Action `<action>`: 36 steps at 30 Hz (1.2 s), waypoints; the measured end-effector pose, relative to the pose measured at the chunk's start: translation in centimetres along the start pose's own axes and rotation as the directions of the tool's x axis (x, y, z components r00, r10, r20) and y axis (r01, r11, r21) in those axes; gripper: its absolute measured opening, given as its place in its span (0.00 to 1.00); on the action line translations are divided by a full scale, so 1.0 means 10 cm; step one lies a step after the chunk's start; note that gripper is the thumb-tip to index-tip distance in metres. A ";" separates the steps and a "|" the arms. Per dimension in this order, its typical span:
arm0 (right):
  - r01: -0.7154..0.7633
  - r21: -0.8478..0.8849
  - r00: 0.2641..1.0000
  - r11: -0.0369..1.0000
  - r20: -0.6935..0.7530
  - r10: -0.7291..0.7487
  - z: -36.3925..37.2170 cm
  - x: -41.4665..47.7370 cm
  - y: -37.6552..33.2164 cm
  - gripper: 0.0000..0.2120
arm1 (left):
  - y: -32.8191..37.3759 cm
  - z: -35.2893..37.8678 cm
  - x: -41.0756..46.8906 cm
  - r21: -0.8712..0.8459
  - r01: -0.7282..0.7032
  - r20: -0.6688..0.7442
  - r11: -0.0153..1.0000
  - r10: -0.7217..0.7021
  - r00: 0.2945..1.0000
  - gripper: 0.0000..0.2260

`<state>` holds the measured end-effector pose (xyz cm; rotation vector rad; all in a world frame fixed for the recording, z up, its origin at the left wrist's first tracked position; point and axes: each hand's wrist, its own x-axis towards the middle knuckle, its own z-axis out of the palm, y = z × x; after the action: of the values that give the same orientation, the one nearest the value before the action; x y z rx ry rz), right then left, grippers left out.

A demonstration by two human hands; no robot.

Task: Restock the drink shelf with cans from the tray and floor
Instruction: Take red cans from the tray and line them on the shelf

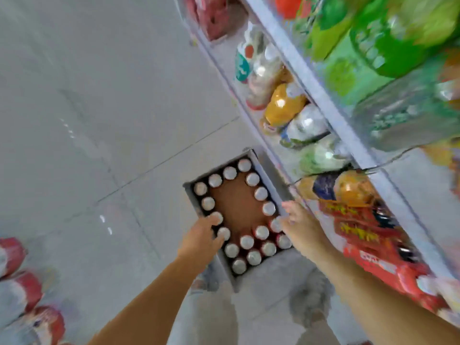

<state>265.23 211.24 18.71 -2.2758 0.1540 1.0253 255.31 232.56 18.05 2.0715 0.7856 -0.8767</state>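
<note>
R hand (301, 227) down low, fingers (290, 207) spread; L hand (201, 237) down too, grip unclear.

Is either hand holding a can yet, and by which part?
Right hand holds nothing. Left hand fingers touch can tops in the tray; grip cannot be told.

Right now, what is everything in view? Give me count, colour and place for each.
cans: about eighteen tops showing, silver, red sides, along the tray's edges
tray: one, grey, brown bottom, on the floor beside the shelf
shelf: one, pale grey, right
bottles: several, mixed colours, blurred, lower tier
green bottles: several, upper tier
red packs: count unclear, shelf, lower right
floor goods: red and white, blurred, lower left
left hand: on cans at the tray's left edge
right hand: fingers extended over the tray's right edge
</note>
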 end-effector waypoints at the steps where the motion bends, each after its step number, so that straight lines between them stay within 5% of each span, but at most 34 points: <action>1: 0.019 -0.046 1.000 0.999 -0.010 -0.019 0.21 0.27 0.15 0.16 | -0.12 0.18 0.27 0.013 -0.020 0.018 1.000 0.020 1.000 0.17; 7: 0.077 -0.201 0.985 0.977 -0.136 -0.106 1.23 1.64 0.99 0.19 | -0.42 0.90 1.82 -0.041 -0.166 0.038 0.985 0.167 0.985 0.25; 15: 0.039 -0.459 0.920 0.888 -0.330 -0.211 1.85 2.31 1.37 0.38 | -0.26 1.41 3.02 0.264 -0.407 0.137 0.874 0.384 0.913 0.35; 30: 0.186 -0.416 0.868 0.890 -0.355 -0.348 1.95 2.52 1.68 0.33 | -0.08 1.60 3.41 0.492 -0.416 -0.062 0.765 0.507 0.860 0.33; 36: 0.328 -0.336 0.853 0.883 -0.296 -0.429 1.67 2.15 1.44 0.31 | -0.22 1.28 2.94 0.246 -0.428 -0.097 0.870 0.462 0.882 0.32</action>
<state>264.54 212.74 -12.03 -2.5891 -0.3044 0.4286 266.53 230.48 -11.96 2.4014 0.2623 -0.5650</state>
